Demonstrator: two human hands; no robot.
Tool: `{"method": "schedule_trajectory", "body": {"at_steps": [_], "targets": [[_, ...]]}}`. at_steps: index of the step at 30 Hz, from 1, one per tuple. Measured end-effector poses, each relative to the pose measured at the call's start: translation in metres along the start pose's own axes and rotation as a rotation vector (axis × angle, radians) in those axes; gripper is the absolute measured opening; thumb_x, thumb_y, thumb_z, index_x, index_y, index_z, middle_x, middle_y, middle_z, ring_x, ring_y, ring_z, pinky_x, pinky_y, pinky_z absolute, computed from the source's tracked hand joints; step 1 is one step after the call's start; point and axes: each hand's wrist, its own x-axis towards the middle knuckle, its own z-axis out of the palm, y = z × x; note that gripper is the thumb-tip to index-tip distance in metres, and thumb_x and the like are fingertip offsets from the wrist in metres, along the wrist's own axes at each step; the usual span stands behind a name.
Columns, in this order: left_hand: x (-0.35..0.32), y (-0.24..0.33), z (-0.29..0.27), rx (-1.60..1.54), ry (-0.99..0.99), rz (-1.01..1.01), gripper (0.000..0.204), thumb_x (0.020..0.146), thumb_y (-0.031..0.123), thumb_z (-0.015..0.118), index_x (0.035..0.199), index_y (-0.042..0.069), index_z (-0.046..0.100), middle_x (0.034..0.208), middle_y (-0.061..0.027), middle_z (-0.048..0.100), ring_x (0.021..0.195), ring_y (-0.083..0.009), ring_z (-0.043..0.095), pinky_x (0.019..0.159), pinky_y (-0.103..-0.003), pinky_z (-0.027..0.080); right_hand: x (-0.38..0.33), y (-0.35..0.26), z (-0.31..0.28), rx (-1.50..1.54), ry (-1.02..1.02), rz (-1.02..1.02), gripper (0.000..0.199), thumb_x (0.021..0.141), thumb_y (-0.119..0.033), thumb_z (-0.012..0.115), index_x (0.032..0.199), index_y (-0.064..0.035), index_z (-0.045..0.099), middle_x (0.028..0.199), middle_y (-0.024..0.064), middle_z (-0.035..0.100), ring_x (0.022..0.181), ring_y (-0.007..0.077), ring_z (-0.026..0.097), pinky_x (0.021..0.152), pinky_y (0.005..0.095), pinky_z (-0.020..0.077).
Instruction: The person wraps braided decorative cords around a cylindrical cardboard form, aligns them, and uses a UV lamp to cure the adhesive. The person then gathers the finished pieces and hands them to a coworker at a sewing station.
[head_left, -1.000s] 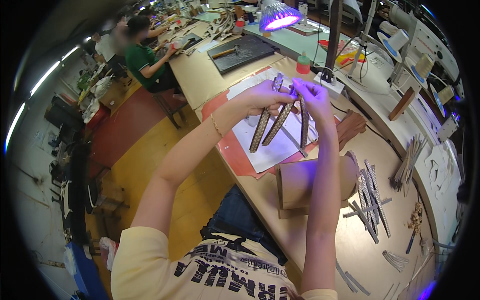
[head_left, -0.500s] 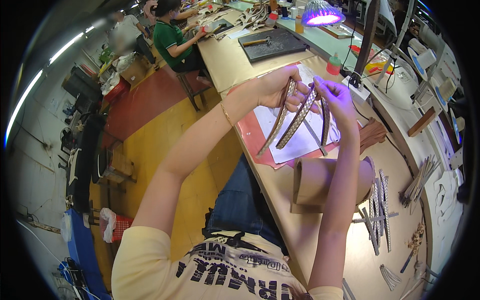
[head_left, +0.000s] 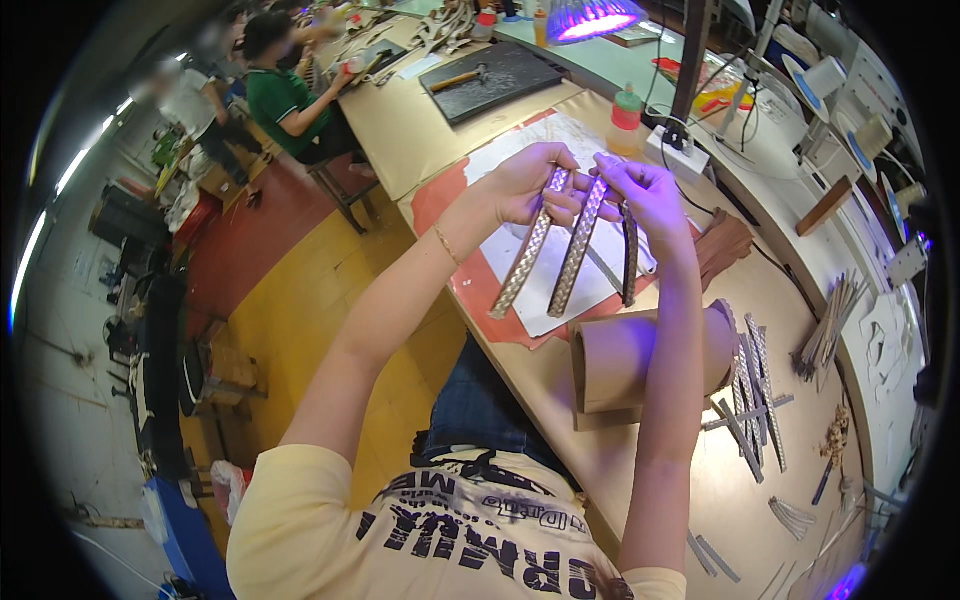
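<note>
Above the paper-covered work area, my left hand [head_left: 540, 187] is closed around a woven, light metallic strap [head_left: 522, 268] that hangs down from its fingers. My right hand [head_left: 645, 200] is beside it, fingertips pinching the upper end of a second braided strap [head_left: 577, 255]. A darker narrow strap [head_left: 630, 260] hangs below the right hand's fingers. The hands are close together; whether their fingertips touch is hard to tell. White paper [head_left: 545, 290] lies under them on a red sheet [head_left: 475, 275], with a thin grey strip [head_left: 603, 268] on it.
A brown rolled piece [head_left: 620, 365] lies under my right forearm. Braided strips [head_left: 765, 400] and a strip bundle [head_left: 830, 320] lie to the right. A lit lamp [head_left: 595, 20], bottle [head_left: 626, 120], and black board with a hammer [head_left: 490, 80] stand beyond. A co-worker in green [head_left: 285, 105] sits far left.
The view has shifted, so the bench and co-worker appear farther left. Both hands still hold the straps, which now hang a little more upright and show more of their woven faces.
</note>
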Motion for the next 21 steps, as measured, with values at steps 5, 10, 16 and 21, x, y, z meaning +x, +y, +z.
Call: {"method": "schedule_trajectory", "body": {"at_steps": [5,10,16,21], "targets": [[0.009,0.011,-0.005,0.015,-0.040,-0.031,0.037,0.091,0.021,0.036,0.106,-0.010,0.051,0.115,-0.0470,0.047,0.034,-0.0053,0.033,0.038,-0.019,0.035,0.000,-0.002,0.000,0.120,0.053,-0.039,0.031,0.088,-0.026,0.069,0.090,0.0050,0.068,0.079,0.0057,0.068,0.071,0.0083,0.063,0.067,0.0205,0.0496],[0.019,0.011,-0.015,0.108,-0.071,-0.032,0.034,0.092,0.019,0.035,0.105,-0.008,0.052,0.109,-0.0433,0.053,0.034,-0.0048,0.033,0.038,-0.017,0.033,0.003,0.001,-0.001,0.016,0.129,0.049,0.034,0.088,-0.029,0.069,0.088,0.0048,0.068,0.079,0.0042,0.067,0.071,0.0067,0.061,0.065,0.0195,0.0484],[0.005,-0.001,-0.012,0.331,-0.112,0.091,0.029,0.098,0.018,0.042,0.109,-0.007,0.052,0.101,-0.0345,0.062,0.036,-0.0003,0.031,0.038,-0.014,0.029,-0.003,0.000,0.002,-0.062,0.091,-0.006,0.032,0.088,-0.029,0.068,0.085,0.0027,0.069,0.075,0.0003,0.064,0.066,0.0041,0.055,0.062,0.0201,0.0451],[-0.018,-0.011,0.001,0.554,-0.054,0.215,0.026,0.098,0.013,0.050,0.121,0.001,0.049,0.102,-0.0247,0.066,0.038,0.0004,0.031,0.039,-0.015,0.029,-0.011,-0.008,0.009,-0.113,0.027,-0.021,0.020,0.090,-0.017,0.065,0.095,0.0016,0.069,0.081,0.0006,0.067,0.072,0.0052,0.059,0.067,0.0202,0.0470]]}}
